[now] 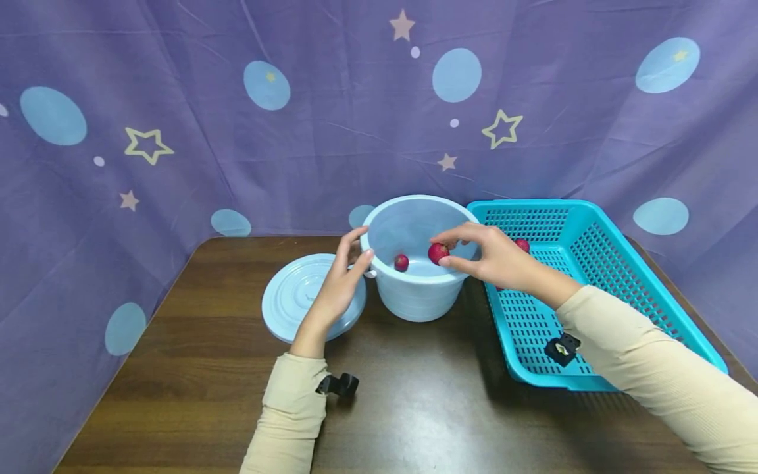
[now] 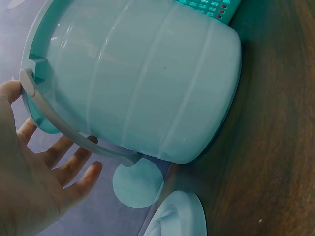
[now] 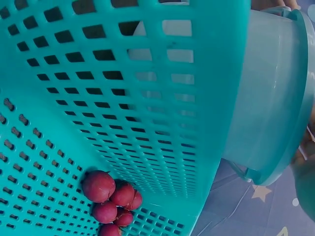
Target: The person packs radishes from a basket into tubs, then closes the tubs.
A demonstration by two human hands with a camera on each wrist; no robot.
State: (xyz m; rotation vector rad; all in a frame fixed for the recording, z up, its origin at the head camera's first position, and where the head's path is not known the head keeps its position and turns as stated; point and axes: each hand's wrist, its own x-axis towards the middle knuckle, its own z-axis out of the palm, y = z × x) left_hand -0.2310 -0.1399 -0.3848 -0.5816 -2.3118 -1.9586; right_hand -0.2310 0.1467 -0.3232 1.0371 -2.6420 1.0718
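Observation:
A round red fruit [image 1: 439, 253] is pinched between the thumb and fingers of my right hand [image 1: 503, 258], over the mouth of the light blue bucket [image 1: 417, 296]. Inside the bucket, a smaller red fruit [image 1: 401, 263] lies at the bottom. At the bucket's left rim is my left hand [image 1: 339, 284], its thumb and forefinger touching the edge. The left wrist view shows this hand's other fingers [image 2: 74, 164] spread loosely by the bucket's grey handle [image 2: 74, 132]. Several more red fruits [image 3: 98, 187] sit clustered in the turquoise basket [image 3: 221, 98].
A light blue lid [image 1: 290, 296] lies on the brown wooden table [image 1: 408, 395], left of the bucket and partly under my left forearm. The basket stands close to the bucket's right, below my right forearm. Behind the table hangs a purple curtain [image 1: 331, 131].

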